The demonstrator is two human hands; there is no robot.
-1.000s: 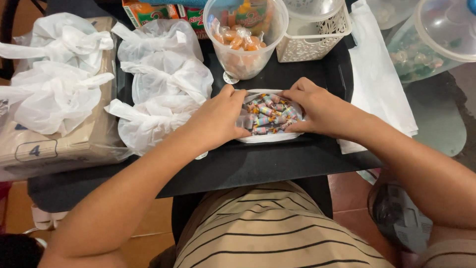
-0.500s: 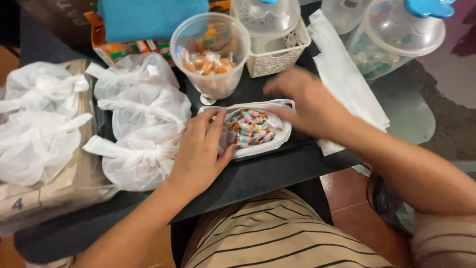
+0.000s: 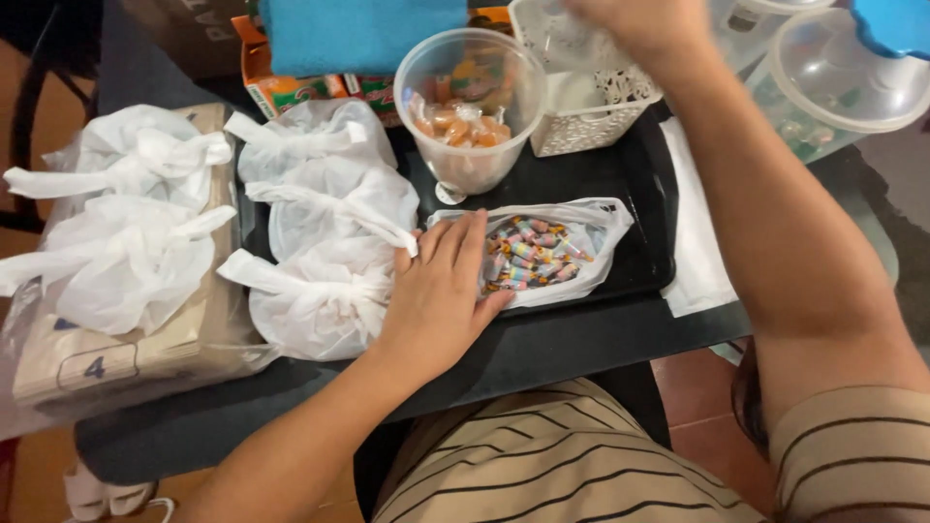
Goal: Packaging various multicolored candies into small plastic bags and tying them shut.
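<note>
Left hand (image 3: 441,295), fingers spread flat, pins the open candy bag (image 3: 542,254) mid-frame; right hand (image 3: 635,21) at top edge, fingers cropped, can't tell.

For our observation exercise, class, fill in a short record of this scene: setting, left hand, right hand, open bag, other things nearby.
Setting: black tray on a dark table, seen from above
Left hand: flat on the open bag's near edge
Right hand: raised at the white lattice basket, partly out of frame; grip unclear
Open bag: white plastic, holding small wrapped candies
Nearby: clear cup of orange candies; tied white bags; lidded clear container
</note>
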